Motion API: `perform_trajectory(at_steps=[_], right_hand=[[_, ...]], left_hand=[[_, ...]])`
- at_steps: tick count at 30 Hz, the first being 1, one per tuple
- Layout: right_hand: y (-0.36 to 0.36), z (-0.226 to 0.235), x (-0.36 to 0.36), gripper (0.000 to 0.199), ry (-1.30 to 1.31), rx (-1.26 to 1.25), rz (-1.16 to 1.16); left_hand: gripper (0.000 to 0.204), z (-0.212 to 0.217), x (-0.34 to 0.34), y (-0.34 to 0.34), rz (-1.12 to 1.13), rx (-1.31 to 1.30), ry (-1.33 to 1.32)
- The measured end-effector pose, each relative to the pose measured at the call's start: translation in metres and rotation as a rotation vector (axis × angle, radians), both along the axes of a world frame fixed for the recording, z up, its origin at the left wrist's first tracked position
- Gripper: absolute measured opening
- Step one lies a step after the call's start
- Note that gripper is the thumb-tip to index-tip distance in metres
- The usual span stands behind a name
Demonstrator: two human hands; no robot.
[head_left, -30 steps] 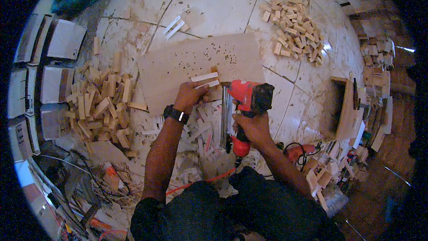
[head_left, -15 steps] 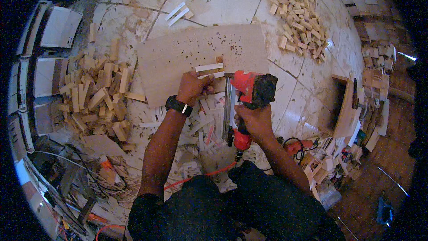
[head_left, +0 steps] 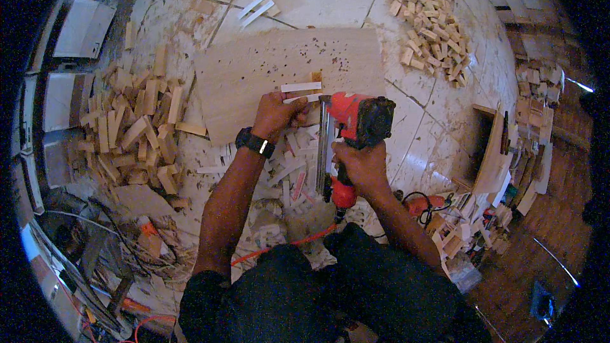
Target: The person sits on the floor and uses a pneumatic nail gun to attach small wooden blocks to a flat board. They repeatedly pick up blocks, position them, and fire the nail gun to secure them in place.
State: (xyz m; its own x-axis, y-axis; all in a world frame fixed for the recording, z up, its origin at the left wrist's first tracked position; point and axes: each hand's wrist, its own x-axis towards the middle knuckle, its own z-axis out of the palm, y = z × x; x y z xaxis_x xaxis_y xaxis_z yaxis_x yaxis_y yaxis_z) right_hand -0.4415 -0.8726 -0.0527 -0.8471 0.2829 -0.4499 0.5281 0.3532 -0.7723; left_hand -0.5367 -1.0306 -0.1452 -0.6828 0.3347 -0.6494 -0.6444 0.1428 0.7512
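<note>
My right hand is wrapped round the handle of a red and black air nailer, with an air hose running from its base. The nailer's nose rests at the right end of a white strip. My left hand, wearing a black watch, pinches that strip near its left end. Just beyond it lies a second white strip, roughly parallel. A small wood block shows at the strips' right ends. Beneath them is a flat wooden board peppered with dark marks.
Piles of wood blocks lie left and far right. Another pair of white strips sits beyond the board. Loose strips and scraps litter the floor before my knees. An open wooden box stands at the right.
The whole view has shifted slightly. The nailer's nose stays at the strip's end, and both hands keep their holds with little visible movement.
</note>
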Motion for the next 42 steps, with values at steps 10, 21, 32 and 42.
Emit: perform_trajectory(at_steps=[10,21,32,42], right_hand=[[-0.003,0.001,-0.003,0.026,-0.028,-0.120,-0.071],[-0.005,-0.004,-0.005,0.025,-0.021,-0.020,0.015],[-0.015,-0.010,-0.011,0.019,0.047,0.116,0.085],[-0.024,-0.001,-0.016,0.018,-0.032,0.129,-0.036]], left_hand=[[0.016,0.000,-0.003,-0.001,0.019,0.043,-0.031],[0.019,-0.009,-0.005,0.001,0.070,0.015,-0.058],[0.016,-0.005,-0.008,0.000,-0.013,-0.060,-0.010],[0.015,-0.013,-0.005,0.002,0.022,0.009,0.078]])
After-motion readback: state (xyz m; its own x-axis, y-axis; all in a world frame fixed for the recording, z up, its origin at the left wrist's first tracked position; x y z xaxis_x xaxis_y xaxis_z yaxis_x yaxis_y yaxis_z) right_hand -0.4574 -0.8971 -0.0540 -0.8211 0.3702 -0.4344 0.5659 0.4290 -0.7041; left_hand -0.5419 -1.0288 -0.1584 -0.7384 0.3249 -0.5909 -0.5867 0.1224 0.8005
